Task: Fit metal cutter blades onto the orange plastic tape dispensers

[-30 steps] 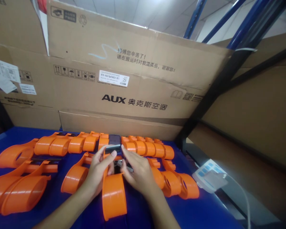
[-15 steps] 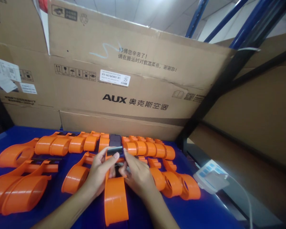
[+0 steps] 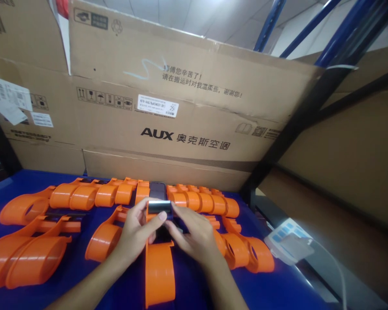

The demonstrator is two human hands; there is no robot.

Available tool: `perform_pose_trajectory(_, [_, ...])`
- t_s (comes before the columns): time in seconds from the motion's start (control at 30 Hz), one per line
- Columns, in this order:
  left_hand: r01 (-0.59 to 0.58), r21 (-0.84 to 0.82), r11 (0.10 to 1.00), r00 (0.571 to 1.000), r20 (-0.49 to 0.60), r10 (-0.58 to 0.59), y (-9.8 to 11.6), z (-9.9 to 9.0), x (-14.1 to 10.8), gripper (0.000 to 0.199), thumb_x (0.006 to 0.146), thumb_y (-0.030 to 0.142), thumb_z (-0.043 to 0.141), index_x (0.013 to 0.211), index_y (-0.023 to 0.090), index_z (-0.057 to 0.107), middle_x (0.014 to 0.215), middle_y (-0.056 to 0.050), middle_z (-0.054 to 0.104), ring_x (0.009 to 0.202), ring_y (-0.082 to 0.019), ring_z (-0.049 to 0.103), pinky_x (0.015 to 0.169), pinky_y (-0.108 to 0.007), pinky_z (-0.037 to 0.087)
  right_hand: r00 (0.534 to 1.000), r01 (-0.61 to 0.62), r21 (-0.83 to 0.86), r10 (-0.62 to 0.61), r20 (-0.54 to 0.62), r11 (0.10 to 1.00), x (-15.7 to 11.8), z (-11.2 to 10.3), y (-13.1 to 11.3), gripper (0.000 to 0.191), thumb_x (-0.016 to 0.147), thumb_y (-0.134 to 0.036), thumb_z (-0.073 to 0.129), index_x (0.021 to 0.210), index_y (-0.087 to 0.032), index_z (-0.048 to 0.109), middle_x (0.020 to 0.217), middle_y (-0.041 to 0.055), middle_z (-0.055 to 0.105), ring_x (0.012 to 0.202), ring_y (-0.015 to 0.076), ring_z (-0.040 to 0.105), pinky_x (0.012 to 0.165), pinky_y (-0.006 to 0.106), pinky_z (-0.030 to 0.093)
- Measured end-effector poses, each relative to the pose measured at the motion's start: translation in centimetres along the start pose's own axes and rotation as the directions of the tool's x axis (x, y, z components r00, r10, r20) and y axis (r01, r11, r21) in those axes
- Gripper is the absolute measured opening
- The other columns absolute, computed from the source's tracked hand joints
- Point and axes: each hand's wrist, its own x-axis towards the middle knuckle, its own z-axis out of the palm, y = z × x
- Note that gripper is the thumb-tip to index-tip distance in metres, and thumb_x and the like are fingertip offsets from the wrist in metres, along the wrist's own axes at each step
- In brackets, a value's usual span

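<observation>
An orange tape dispenser [image 3: 160,273] is held over the blue surface, its round part hanging down toward me. My left hand [image 3: 139,228] grips its upper left side, thumb lying on the dark toothed cutter head [image 3: 159,206]. At the right end of that head, my right hand [image 3: 192,232] touches with bent fingers; its fingertips rest against the dark edge. What lies between the hands under the head is dark and hard to make out.
Rows of orange dispensers [image 3: 106,195] lie behind and on both sides of my hands. A dark phone-like object [image 3: 158,190] lies at the back. A cardboard wall [image 3: 181,116] stands behind; a white device with a cable [image 3: 289,241] is at right.
The dispenser head has turned more level and faces me more. My right hand's fingers have shifted slightly to the right along its end. The view has moved a little.
</observation>
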Motion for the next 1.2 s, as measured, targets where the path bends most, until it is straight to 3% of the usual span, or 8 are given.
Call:
perform_pose_trajectory(0.27, [-0.029,0.122,0.992,1.0,0.01,0.028,0.1,0.1,-0.3,0.027,0.088,0.045,0.075,0.094,0.02,0.068,0.049,0.008,0.049,0.036,-0.007,0.039,0.04,-0.02,0.032,0.999,-0.032,0.019,0.032,-0.032,0.999,-0.2,0.0,-0.5,0.039,0.087,-0.017,0.065,0.125,-0.02,0.064,0.09,0.0066,0.08,0.075,0.0205,0.078,0.073,0.032,0.066])
perform_pose_trajectory(0.6, [-0.044,0.102,0.994,0.999,-0.004,0.045,0.2,-0.2,-0.2,0.026,0.087,0.043,0.075,0.095,0.02,0.068,0.046,0.008,0.047,0.033,-0.006,0.036,0.037,-0.02,0.025,0.996,-0.09,0.044,0.09,-0.012,0.995,-0.2,0.0,-1.1,0.04,0.088,-0.018,0.064,0.128,-0.022,0.065,0.098,0.0075,0.081,0.075,0.0223,0.078,0.072,0.035,0.067])
perform_pose_trajectory(0.77, [-0.031,0.03,0.999,0.999,0.014,0.03,0.5,-0.5,-0.2,0.025,0.089,0.043,0.073,0.094,0.019,0.066,0.039,0.01,0.042,0.031,-0.006,0.031,0.039,-0.02,0.023,0.947,-0.29,0.173,0.308,-0.091,0.941,0.3,-1.2,-0.7,0.023,0.098,-0.016,0.052,0.112,-0.022,0.07,0.087,0.0038,0.081,0.071,0.0195,0.077,0.067,0.03,0.064])
perform_pose_trajectory(0.87, [-0.045,0.015,0.999,0.999,-0.011,0.046,0.7,-0.4,0.0,0.024,0.088,0.042,0.074,0.09,0.02,0.064,0.039,0.01,0.043,0.032,-0.005,0.031,0.04,-0.019,0.023,0.916,-0.361,0.11,0.374,-0.143,0.926,0.9,-1.7,-0.1,0.019,0.098,-0.018,0.054,0.103,-0.022,0.071,0.086,0.0036,0.079,0.073,0.0206,0.076,0.069,0.032,0.061])
perform_pose_trajectory(1.0, [-0.034,-0.006,0.999,0.999,-0.029,0.034,0.6,-0.3,0.2,0.024,0.087,0.041,0.075,0.091,0.02,0.063,0.039,0.01,0.044,0.031,-0.005,0.033,0.04,-0.019,0.023,0.943,-0.33,-0.022,0.329,-0.041,0.944,1.4,-1.6,0.7,0.015,0.092,-0.014,0.057,0.094,-0.021,0.07,0.085,0.0047,0.075,0.081,0.0236,0.071,0.074,0.036,0.057])
perform_pose_trajectory(1.2, [-0.023,0.002,1.0,0.998,-0.054,0.023,0.3,-0.3,0.1,0.025,0.087,0.041,0.075,0.092,0.02,0.062,0.04,0.01,0.044,0.032,-0.005,0.036,0.04,-0.018,0.024,0.953,-0.209,-0.13,0.231,0.197,0.969,0.9,-0.8,1.7,0.022,0.089,-0.01,0.059,0.104,-0.019,0.072,0.097,0.0099,0.07,0.096,0.0277,0.061,0.086,0.043,0.053])
